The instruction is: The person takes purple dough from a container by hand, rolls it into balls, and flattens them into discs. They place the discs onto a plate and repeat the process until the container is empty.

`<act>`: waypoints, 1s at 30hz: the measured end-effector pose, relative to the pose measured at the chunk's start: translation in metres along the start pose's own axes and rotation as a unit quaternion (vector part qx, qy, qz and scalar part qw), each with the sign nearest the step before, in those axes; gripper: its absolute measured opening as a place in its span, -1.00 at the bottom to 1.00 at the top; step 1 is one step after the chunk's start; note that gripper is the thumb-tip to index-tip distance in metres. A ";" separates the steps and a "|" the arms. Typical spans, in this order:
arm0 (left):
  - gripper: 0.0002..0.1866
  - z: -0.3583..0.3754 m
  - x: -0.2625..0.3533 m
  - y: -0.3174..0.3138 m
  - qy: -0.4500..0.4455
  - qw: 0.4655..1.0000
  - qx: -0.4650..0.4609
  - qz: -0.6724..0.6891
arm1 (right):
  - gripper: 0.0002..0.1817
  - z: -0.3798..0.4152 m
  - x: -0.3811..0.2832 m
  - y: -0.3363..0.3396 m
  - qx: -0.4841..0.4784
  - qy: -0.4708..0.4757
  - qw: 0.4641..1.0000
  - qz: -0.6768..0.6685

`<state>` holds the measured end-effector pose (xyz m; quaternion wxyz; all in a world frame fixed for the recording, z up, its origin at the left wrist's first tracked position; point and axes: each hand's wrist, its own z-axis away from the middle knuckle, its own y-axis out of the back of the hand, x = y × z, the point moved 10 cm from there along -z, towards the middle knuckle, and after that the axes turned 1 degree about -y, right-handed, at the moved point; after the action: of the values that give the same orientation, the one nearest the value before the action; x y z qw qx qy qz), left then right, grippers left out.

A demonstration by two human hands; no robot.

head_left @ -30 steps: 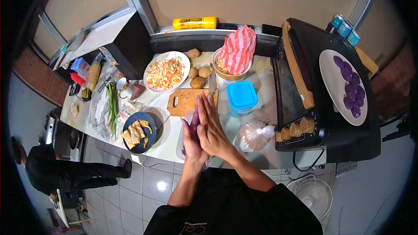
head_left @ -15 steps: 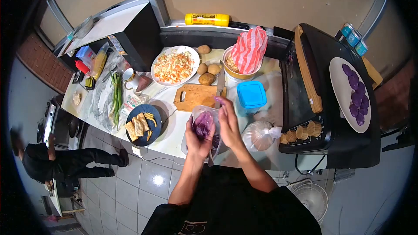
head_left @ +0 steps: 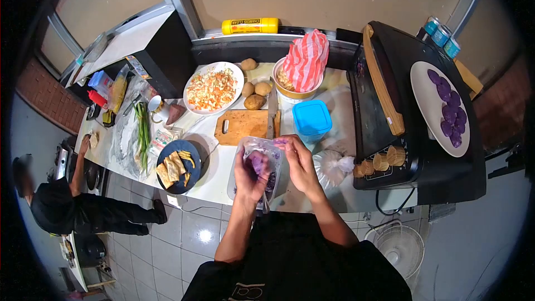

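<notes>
A clear plastic container (head_left: pixel 232 185) with purple mash stands at the front edge of the counter. Above it is my left hand (head_left: pixel 250 177), fingers curled round a lump of purple mash (head_left: pixel 258 163). My right hand (head_left: pixel 299 161) is beside the container's right rim, palm turned inward, its fingers apart and smeared purple, with nothing in them. A spoon handle (head_left: pixel 266 205) sticks out at the container's near side. Behind the container lies a wooden cutting board (head_left: pixel 245 125) with a knife (head_left: pixel 272 112) across its right part.
Around the board are potatoes (head_left: pixel 254 102), a plate of shredded vegetables (head_left: pixel 187 90), a blue-lidded tub (head_left: pixel 312 118) and a dark plate (head_left: pixel 181 187) of fried pieces. An oven (head_left: pixel 368 100) bears a plate (head_left: pixel 426 112) of purple patties. A person (head_left: pixel 53 206) stands far left.
My left fingers have curled further round the mash. My right hand has shifted slightly down in view. The person at the left has stretched an arm to the counter. The view has shifted slightly.
</notes>
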<state>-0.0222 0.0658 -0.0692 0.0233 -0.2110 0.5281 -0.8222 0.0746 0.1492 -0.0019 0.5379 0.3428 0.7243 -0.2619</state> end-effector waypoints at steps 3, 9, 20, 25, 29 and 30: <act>-0.55 -0.005 -0.009 0.004 0.020 0.999 -0.029 -0.040 | -0.62 0.004 0.000 0.006 0.014 -0.010 1.000 0.010; -0.63 0.004 -0.005 0.000 -0.019 0.992 0.005 -0.125 | -0.63 0.006 0.006 0.017 0.049 -0.023 0.998 0.017; -0.55 0.009 -0.003 0.012 -0.004 0.975 0.213 0.062 | -0.68 0.009 0.004 0.016 0.053 -0.027 0.998 -0.004; -0.35 -0.017 -0.007 0.026 0.036 0.997 -0.037 0.052 | -0.69 0.011 0.007 0.014 0.049 -0.037 0.998 -0.002; -0.47 -0.018 -0.010 0.025 0.054 0.991 -0.101 0.066 | -0.75 0.013 0.001 0.008 0.042 -0.022 0.998 0.031; -0.50 -0.017 -0.009 0.032 0.046 0.996 -0.045 0.062 | -0.73 0.014 -0.010 0.006 0.043 0.009 0.996 0.074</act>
<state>-0.0268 0.0688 -0.1065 0.0401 -0.1408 0.5770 -0.8035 0.0894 0.1401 0.0037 0.5338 0.4208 0.6897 -0.2496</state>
